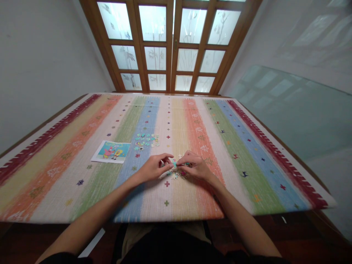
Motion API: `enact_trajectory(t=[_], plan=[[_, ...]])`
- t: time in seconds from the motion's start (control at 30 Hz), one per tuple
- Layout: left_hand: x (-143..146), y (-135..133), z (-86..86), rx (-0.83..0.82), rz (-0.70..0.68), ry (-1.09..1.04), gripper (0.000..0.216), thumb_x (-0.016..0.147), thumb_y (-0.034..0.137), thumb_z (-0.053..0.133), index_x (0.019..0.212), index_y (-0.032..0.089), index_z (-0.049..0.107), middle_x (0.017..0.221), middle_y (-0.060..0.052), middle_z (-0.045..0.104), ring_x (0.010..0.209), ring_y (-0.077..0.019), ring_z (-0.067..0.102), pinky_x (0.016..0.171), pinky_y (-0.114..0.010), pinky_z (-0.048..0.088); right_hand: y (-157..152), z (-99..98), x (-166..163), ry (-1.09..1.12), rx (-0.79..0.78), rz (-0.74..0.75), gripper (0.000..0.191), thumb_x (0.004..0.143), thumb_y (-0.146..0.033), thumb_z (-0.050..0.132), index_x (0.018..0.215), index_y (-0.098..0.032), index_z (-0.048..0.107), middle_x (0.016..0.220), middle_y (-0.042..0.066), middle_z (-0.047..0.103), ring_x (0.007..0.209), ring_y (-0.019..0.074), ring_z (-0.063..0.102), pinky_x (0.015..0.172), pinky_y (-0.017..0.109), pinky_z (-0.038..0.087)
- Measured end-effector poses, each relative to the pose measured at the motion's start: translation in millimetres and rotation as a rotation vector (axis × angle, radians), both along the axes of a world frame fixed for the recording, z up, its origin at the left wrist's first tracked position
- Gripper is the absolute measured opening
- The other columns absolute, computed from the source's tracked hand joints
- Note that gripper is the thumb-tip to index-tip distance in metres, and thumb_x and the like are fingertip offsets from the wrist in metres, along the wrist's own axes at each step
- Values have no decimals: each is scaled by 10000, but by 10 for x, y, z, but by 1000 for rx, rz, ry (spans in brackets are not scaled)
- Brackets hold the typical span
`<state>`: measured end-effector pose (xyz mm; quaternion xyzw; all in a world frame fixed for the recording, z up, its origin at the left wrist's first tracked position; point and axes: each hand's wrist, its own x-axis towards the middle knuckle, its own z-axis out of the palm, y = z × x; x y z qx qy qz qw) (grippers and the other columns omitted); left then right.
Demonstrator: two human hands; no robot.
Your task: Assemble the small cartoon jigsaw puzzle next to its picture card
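Observation:
A small teal jigsaw puzzle piece (174, 164) is pinched between the thumb and forefinger of my right hand (196, 165). My left hand (154, 167) is just left of it, with thumb and forefinger apart and their tips close to the piece; whether they touch it I cannot tell. Under and around both hands lies a loose pile of puzzle pieces (176, 175), partly covered by my right hand. Farther off to the left, a group of mostly teal pieces (145, 139) is spread on the blue stripe.
A printed cartoon picture (111, 151) with a pink and a yellow figure lies left of the spread pieces. The striped tablecloth (90, 198) covers the table. Wooden doors with frosted panes (156, 58) stand beyond its far edge, and a glass panel (288, 106) leans at right.

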<state>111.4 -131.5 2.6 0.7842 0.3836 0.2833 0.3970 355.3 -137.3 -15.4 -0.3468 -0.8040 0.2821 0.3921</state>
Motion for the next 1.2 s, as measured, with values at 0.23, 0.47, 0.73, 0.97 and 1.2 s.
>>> enact_trajectory(t=[0.23,0.47,0.73,0.97,1.2], plan=[[3,57,-107,-11,104,-92,210,912,330,653,1062,182,649,852,-58,753,766,-190,697,725,-323,539,-8,15,-4,-15,5,-37,111,926,-235,698,978,-230,795,821,54,735,770,184,653,734,328,518],[-559,340,-201,377,319,288,140,942,261,572,963,193,693,915,-74,730,873,-238,661,881,-423,529,-1,30,-14,-41,11,-32,148,962,-221,613,957,-217,761,899,58,756,831,177,679,790,329,521],[-791,565,-316,473,344,406,182,939,264,558,1010,191,709,955,-89,669,991,-277,616,938,-438,506,9,29,-6,-67,-5,-46,155,960,-217,595,960,-213,750,903,62,759,819,180,685,773,331,527],[-784,545,-347,495,356,416,232,939,355,628,1104,198,673,988,-76,637,1011,-278,595,946,-428,497,23,31,17,-91,-16,-94,132,949,-217,606,952,-212,739,893,57,750,795,177,674,727,310,518],[-889,564,-312,493,398,447,288,934,371,618,1148,179,637,998,-88,646,1009,-290,594,955,-439,490,43,10,40,-45,-17,-101,122,936,-216,612,943,-208,733,884,62,744,786,184,673,704,311,516]])
